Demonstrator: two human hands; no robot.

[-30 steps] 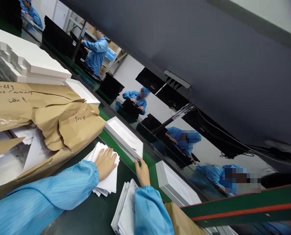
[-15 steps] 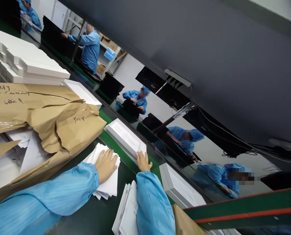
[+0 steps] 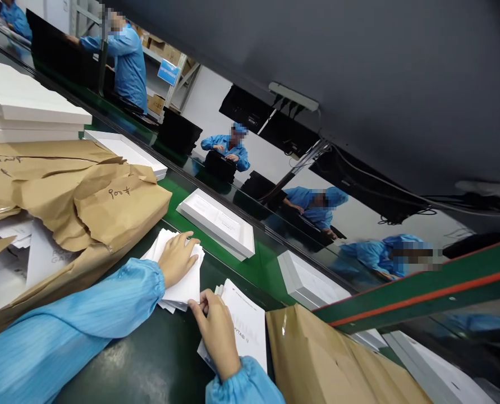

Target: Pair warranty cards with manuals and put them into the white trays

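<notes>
1. Head view, hands: the left hand (image 3: pixel 177 259) lies palm down, fingers spread, on a fanned stack of white leaflets (image 3: pixel 184 280) on the dark table (image 3: pixel 148 365). The right hand (image 3: pixel 216 331) rests beside it, its fingertips (image 3: pixel 199 303) pinched together at the lower edge of that stack, its palm over a second pile of manuals (image 3: pixel 245 328).
2. Head view, writing: the top manual shows grey letters, partly covered, reading roughly "MANUAL" and "YTAB"; smaller print above is too fine to read.
3. Head view, left side: torn brown wrapping paper (image 3: pixel 85 202) carries handwritten marks, something like "900" with a further sign; more pen writing at the far left is cut off. White sheets under it bear faint grey letters, unreadable.
4. Head view, beyond: a white tray (image 3: pixel 218 224) sits on the green belt (image 3: pixel 182 193), well apart from both hands.
</notes>
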